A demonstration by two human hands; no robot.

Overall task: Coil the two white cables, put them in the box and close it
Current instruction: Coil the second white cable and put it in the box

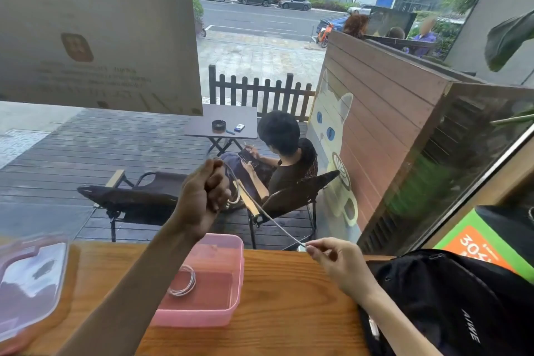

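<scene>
Left hand (202, 196) raised, fisted on cable (268, 217); right hand (335, 260) pinches its end

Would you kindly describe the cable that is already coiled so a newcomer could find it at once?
On the wooden counter stands an open pink box. Inside, at its left, lies the coiled white cable. The other cable is stretched in the air between both hands.

We're at a wooden counter (289, 298) with a black backpack (450, 306) on its right end. Through the window there's a person (284, 153) in a chair (297, 196) looking at a phone (248, 157), a small table (222, 121) with an ashtray (218, 125), plus a cat mural (332, 136).
</scene>
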